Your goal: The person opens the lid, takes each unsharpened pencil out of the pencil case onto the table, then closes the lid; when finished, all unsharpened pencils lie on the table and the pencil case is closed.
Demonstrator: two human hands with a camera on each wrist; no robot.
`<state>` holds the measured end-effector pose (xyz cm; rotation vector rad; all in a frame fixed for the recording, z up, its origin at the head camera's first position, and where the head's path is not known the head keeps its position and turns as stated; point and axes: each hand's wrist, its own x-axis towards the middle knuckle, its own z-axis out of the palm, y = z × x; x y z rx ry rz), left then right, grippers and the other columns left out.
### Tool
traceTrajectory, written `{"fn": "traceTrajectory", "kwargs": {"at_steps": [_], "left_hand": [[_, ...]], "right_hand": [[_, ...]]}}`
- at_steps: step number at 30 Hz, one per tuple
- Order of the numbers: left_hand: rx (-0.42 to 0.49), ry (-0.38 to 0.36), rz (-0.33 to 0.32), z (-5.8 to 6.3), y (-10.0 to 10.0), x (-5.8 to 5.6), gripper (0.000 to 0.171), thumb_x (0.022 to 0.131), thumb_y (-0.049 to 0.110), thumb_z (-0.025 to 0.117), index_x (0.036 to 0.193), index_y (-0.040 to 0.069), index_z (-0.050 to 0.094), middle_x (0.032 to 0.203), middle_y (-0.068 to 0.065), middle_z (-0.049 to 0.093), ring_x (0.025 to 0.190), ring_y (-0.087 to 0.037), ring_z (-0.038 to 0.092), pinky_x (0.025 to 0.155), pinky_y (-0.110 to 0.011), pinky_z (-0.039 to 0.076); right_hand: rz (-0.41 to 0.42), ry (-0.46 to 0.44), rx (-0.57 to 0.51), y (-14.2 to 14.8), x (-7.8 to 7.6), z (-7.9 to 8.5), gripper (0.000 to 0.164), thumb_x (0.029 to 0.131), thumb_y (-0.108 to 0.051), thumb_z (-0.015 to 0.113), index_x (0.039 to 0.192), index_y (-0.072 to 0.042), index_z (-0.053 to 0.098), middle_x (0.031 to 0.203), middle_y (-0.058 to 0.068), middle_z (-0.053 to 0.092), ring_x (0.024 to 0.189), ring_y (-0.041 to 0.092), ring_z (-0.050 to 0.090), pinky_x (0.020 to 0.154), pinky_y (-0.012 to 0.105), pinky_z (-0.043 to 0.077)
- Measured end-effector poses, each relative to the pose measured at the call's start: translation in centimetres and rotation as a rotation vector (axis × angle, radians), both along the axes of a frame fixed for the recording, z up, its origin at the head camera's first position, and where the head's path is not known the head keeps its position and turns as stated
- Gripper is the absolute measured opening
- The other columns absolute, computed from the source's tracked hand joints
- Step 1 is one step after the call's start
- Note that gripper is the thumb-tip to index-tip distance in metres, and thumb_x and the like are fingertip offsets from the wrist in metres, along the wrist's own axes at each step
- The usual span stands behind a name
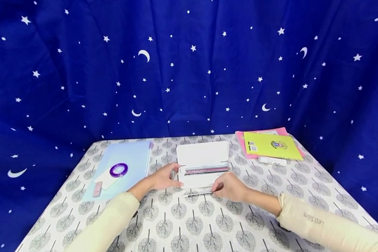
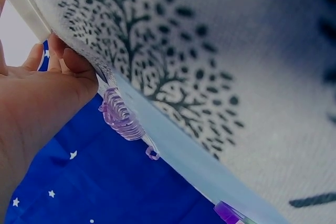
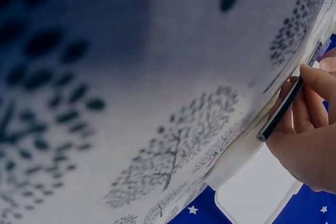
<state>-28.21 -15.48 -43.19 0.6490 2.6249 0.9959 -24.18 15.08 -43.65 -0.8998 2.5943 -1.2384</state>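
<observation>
A white pencil case (image 1: 196, 182) lies with its lid (image 1: 203, 154) folded back on the patterned tablecloth. Several pencils (image 1: 204, 170) sit side by side in it. My left hand (image 1: 163, 177) holds the case's left end, fingers at the side and thumb at the front corner. In front of the case, my right hand (image 1: 231, 187) pinches a dark pencil (image 1: 197, 194) by its right end. The right wrist view shows that pencil (image 3: 286, 106) between thumb and fingers, its flat end towards the camera.
To the left, a light blue spiral notebook (image 1: 126, 157) bears a purple tape roll (image 1: 118, 170), a white card (image 1: 106, 179) and a pink eraser (image 1: 97, 189). A yellow-green book (image 1: 264, 143) on a pink one (image 1: 242, 141) and a white tube (image 1: 272, 161) lie at the back right.
</observation>
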Motion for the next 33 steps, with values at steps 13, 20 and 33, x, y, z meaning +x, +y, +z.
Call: {"fn": "traceTrajectory", "kwargs": {"at_steps": [13,20,33], "left_hand": [[-0.007,0.001,-0.003,-0.01,-0.08,0.13,0.081,0.083,0.042,0.078,0.147,0.009,0.040,0.138,-0.009,0.051,0.102,-0.018,0.055,0.094,-0.044,0.047],[-0.011,-0.001,0.000,-0.07,-0.04,0.15,0.081,0.083,0.042,0.078,0.148,0.010,0.040,0.138,-0.008,0.051,0.101,-0.017,0.055,0.094,-0.043,0.047],[-0.007,0.002,-0.013,-0.01,-0.07,0.07,0.081,0.085,0.041,0.077,0.148,0.009,0.038,0.138,-0.009,0.050,0.099,-0.017,0.055,0.090,-0.040,0.048]], "right_hand": [[0.004,0.023,0.042,0.01,0.31,-0.11,0.011,0.078,0.003,0.079,0.083,-0.006,0.075,0.076,-0.002,0.072,0.068,0.007,0.065,0.064,0.022,0.056],[-0.003,0.026,0.070,0.10,0.40,-0.03,0.012,0.079,0.005,0.077,0.084,-0.006,0.074,0.075,-0.003,0.071,0.068,0.005,0.064,0.063,0.022,0.055],[-0.007,0.081,0.061,0.10,0.46,0.17,0.015,0.077,0.004,0.078,0.085,-0.007,0.074,0.078,-0.002,0.072,0.070,0.005,0.065,0.073,0.025,0.056]]}}
